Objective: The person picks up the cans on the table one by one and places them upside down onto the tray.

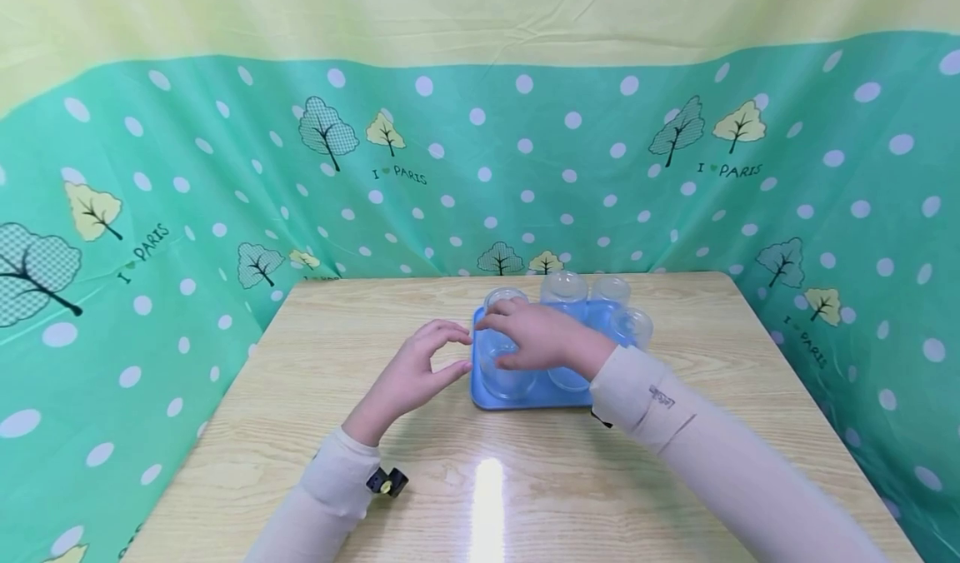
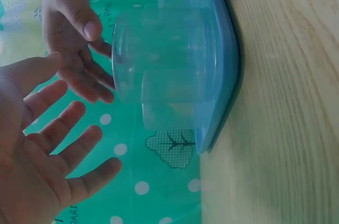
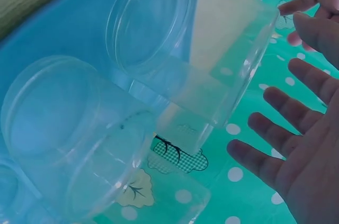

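On a blue tray [image 1: 555, 398] stand several clear plastic jars. My right hand [image 1: 536, 334] reaches across the tray, just above the large front-left jar [image 1: 510, 380], its fingers loosely bent and spread. In the right wrist view that hand [image 3: 307, 144] is apart from the jar walls, with nothing in it. My left hand [image 1: 416, 371] hovers at the tray's left edge, thumb and fingers parted in a wide curve. The left wrist view shows the left hand [image 2: 47, 139] facing the same jar [image 2: 159, 49] across a gap, also holding nothing.
Other clear jars stand behind and to the right: one at back left [image 1: 504, 296], a taller one [image 1: 564, 286], smaller ones [image 1: 611, 290] at the tray's right side. The wooden table [image 1: 315, 363] ends at a green dotted cloth [image 1: 487, 171] around it.
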A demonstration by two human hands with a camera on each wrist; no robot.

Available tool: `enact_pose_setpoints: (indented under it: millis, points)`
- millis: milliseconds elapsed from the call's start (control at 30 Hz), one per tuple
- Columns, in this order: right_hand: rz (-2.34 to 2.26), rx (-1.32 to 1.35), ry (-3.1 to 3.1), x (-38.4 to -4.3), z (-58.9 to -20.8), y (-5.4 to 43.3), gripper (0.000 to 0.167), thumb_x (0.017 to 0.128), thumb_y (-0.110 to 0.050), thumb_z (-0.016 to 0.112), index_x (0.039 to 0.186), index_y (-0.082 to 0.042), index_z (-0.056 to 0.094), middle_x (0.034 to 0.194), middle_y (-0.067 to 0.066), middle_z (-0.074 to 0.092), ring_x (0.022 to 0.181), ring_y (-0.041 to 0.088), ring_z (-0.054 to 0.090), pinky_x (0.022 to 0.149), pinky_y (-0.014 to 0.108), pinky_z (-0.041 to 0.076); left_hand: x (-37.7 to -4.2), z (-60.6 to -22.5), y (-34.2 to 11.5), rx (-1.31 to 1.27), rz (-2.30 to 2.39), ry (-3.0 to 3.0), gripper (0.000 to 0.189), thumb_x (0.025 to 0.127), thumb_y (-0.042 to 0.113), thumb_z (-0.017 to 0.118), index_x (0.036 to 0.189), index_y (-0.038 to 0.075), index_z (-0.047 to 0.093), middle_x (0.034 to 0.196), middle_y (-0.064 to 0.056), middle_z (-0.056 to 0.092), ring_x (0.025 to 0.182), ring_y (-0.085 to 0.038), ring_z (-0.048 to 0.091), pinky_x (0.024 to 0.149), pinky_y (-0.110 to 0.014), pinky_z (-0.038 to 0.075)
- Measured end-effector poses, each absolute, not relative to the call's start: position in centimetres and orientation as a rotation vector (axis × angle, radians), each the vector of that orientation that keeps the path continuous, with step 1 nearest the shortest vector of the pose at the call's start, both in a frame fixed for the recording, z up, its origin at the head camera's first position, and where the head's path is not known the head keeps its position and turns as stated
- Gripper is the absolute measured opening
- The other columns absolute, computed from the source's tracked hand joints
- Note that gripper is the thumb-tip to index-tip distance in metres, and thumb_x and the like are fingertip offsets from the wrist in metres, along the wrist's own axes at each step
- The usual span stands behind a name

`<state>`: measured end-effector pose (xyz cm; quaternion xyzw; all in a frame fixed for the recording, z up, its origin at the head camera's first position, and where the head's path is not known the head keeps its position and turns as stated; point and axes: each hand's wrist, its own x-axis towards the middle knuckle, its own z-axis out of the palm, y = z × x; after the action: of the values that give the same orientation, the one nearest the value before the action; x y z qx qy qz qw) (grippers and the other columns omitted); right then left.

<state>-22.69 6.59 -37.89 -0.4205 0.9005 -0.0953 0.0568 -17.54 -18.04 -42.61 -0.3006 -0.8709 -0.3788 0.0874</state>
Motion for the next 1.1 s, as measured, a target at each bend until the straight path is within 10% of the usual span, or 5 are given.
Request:
enact_pose_setpoints:
  millis: [1100]
  points:
    - [-0.386,-1.321,2.978,-20.5,-39.6,10.2,0.054,0.096,-0.042,0.070,0.144,-0.021,0.058,0.142,-0.002,0.057,0.133,0.022,0.054,0.109,0.046,0.050,-17.1,-43.5,-15.4,-0.888,-0.935,-2.592,0.043,0.093,0.028,0.078,0.131,0.011,0.066,0.139,-0.007,0.058,0.133,-0.024,0.053,0.111,-0.044,0.048]
